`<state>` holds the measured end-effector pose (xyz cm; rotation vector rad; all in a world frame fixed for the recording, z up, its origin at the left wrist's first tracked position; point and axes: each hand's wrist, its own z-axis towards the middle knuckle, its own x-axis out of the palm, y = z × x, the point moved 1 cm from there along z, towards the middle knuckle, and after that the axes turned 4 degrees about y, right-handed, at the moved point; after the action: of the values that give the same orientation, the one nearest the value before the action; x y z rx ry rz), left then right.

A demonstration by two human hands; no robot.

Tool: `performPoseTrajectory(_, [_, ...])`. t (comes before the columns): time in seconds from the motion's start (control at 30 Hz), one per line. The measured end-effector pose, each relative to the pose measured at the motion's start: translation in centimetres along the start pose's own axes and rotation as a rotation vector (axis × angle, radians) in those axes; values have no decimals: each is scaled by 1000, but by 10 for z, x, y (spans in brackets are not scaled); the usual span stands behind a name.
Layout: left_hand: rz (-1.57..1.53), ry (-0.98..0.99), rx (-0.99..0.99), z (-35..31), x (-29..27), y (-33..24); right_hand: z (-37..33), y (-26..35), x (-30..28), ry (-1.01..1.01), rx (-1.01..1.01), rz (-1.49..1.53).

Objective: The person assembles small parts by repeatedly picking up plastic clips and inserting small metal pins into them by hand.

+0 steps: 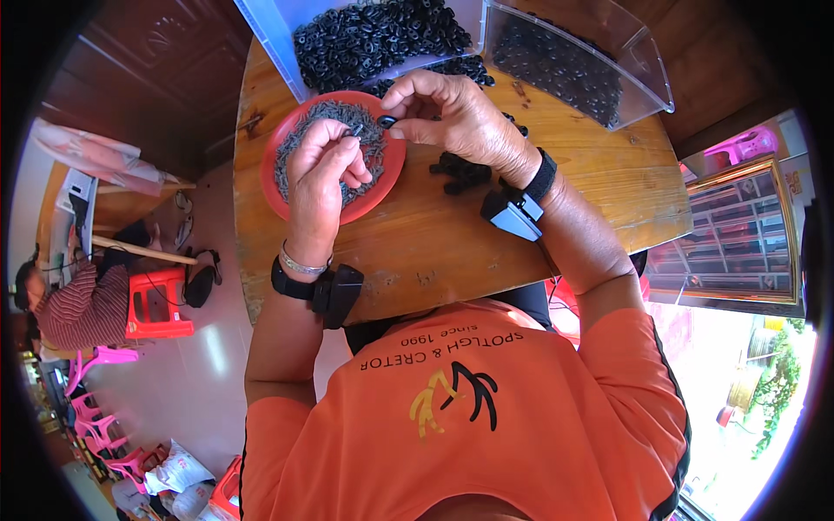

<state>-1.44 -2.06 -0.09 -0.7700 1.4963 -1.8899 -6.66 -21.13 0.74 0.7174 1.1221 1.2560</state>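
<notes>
Over a red bowl (271, 193) my left hand (323, 165) pinches a small grey metal piece (354, 131) between thumb and fingertips. The bowl holds a heap of similar small grey pieces (300, 143). Just right of it, my right hand (452, 117) grips a small, glossy black oval part (387, 122) between thumb and forefinger. The two parts are close but apart. Beneath my right wrist lies a small pile of black parts (460, 172) on the wooden table (434, 247).
Loose black ring-like parts (382, 39) fill a clear plastic bin (276, 43) at the back. A second clear bin (665, 87) with black parts stands right of it. Both wrists carry strapped devices. Another person (87, 304) sits at the far left near a red stool (161, 304).
</notes>
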Motion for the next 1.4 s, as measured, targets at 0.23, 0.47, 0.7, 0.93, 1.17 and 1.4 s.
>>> performPoseTrajectory(0.23, [18,5,3,0,0,0,1,4,4,-72,-74,-20])
performPoseTrajectory(0.47, [52,-2,53,0,-1,6,3,-4,9,-57,99,414])
performPoseTrajectory(0.7, [63,1,83,-1,-3,7,2,0,12,-63,131,461])
performPoseTrajectory(0.93, [-31,68,56,-1,3,4,0,3,20,-5,138,167])
performPoseTrajectory(1.17, [-311,103,3,0,-1,9,-2,-1,26,49,75,197])
performPoseTrajectory(1.4, [-262,77,9,-1,-1,6,1,-17,23,7,228,546])
